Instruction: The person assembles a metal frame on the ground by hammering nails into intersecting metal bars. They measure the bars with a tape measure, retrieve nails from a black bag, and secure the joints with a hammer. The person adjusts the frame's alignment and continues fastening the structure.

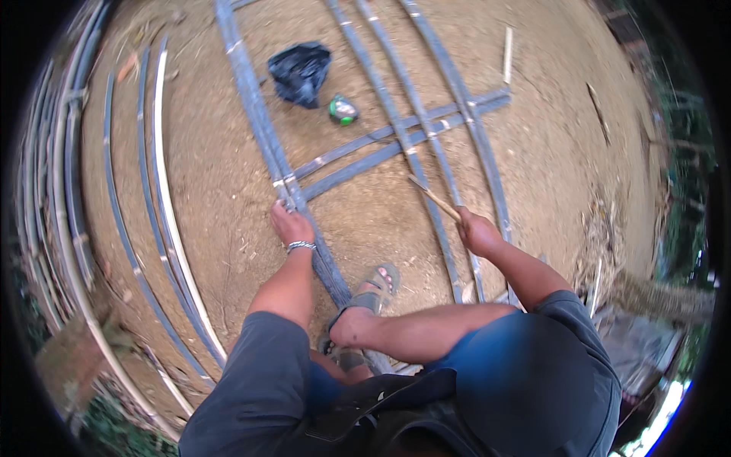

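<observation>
My left hand (292, 226), with a bracelet (301, 245) at its wrist, is closed at the joint where a pair of long dark bamboo strips (263, 137) meets the end of a crosswise strip (354, 169). Whatever its fingertips pinch is too small to make out. Gripped in my right hand (480, 232) is a tool with a light wooden handle (440, 202). Its narrow dark end points toward the left hand, above the ground, and its kind is unclear. Three more long bamboo strips (480, 145) cross the crosswise pair to the right.
A black plastic bag (300, 74) and a small green-and-dark object (343, 110) lie between the strips. Loose bamboo strips (145, 152) and a pile of poles (57, 167) lie at left. My sandalled foot (373, 289) is beside the long strips. A log (662, 297) is at right.
</observation>
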`<act>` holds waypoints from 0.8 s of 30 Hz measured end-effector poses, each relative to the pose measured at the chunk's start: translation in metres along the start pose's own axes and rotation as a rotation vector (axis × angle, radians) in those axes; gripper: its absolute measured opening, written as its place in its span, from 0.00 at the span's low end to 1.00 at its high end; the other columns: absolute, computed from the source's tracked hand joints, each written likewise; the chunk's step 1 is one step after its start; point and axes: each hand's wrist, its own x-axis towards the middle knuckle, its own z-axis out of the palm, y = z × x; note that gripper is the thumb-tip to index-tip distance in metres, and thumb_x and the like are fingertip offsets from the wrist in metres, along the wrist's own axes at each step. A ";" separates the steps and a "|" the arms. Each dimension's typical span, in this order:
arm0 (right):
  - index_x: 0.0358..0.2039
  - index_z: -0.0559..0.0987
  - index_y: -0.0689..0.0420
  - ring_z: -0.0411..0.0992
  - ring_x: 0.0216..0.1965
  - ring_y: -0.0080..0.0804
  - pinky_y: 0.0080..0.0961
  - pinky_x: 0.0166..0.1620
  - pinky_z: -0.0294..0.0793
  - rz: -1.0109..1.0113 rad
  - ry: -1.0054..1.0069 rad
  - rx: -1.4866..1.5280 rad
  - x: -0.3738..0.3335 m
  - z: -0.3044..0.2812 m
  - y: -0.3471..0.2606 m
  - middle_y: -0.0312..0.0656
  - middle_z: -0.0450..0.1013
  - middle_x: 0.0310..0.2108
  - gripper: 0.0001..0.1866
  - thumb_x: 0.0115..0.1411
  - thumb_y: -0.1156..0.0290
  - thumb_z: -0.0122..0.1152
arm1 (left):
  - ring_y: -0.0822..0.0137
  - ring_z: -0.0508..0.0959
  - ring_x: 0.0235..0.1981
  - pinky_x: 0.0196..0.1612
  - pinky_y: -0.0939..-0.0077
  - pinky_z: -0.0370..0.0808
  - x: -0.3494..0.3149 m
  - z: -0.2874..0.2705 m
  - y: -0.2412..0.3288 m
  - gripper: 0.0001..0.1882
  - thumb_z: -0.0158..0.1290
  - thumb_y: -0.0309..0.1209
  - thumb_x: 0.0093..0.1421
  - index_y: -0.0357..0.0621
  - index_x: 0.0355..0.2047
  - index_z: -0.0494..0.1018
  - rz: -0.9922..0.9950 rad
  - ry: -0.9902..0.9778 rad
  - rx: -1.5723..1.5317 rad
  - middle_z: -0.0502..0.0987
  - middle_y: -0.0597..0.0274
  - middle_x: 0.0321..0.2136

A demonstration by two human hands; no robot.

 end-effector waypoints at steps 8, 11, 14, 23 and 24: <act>0.54 0.71 0.62 0.77 0.51 0.61 0.49 0.53 0.77 0.833 -0.080 0.144 -0.260 0.008 0.074 0.64 0.76 0.49 0.20 0.62 0.70 0.55 | 0.48 0.80 0.53 0.57 0.60 0.74 -0.025 -0.206 0.079 0.16 0.52 0.28 0.64 0.34 0.51 0.75 -0.245 -0.645 0.144 0.81 0.42 0.49; 0.51 0.71 0.67 0.83 0.40 0.55 0.45 0.39 0.83 1.075 -0.302 0.484 -0.358 0.007 0.044 0.61 0.80 0.40 0.19 0.60 0.75 0.56 | 0.49 0.81 0.51 0.57 0.61 0.76 -0.037 -0.315 0.126 0.17 0.55 0.29 0.61 0.37 0.50 0.75 -0.103 -0.807 0.460 0.82 0.44 0.46; 0.23 0.82 0.64 0.82 0.24 0.45 0.39 0.27 0.81 0.916 -0.657 0.475 -0.470 0.040 0.049 0.52 0.81 0.24 0.08 0.57 0.76 0.59 | 0.45 0.80 0.50 0.56 0.59 0.76 -0.059 -0.381 0.177 0.19 0.57 0.25 0.55 0.40 0.49 0.76 -0.096 -0.907 0.513 0.79 0.43 0.46; 0.23 0.83 0.68 0.81 0.22 0.45 0.42 0.23 0.78 0.948 -0.755 0.574 -0.459 -0.065 0.035 0.53 0.79 0.21 0.09 0.56 0.80 0.57 | 0.48 0.81 0.46 0.52 0.62 0.78 -0.058 -0.384 0.337 0.23 0.57 0.16 0.52 0.40 0.50 0.76 0.033 -0.885 0.450 0.79 0.46 0.42; 0.22 0.83 0.68 0.81 0.23 0.45 0.41 0.23 0.78 0.961 -0.724 0.576 -0.435 -0.097 0.036 0.53 0.79 0.21 0.09 0.56 0.80 0.57 | 0.49 0.82 0.44 0.50 0.62 0.79 -0.061 -0.382 0.356 0.23 0.59 0.17 0.52 0.39 0.50 0.76 -0.098 -0.872 0.405 0.80 0.47 0.40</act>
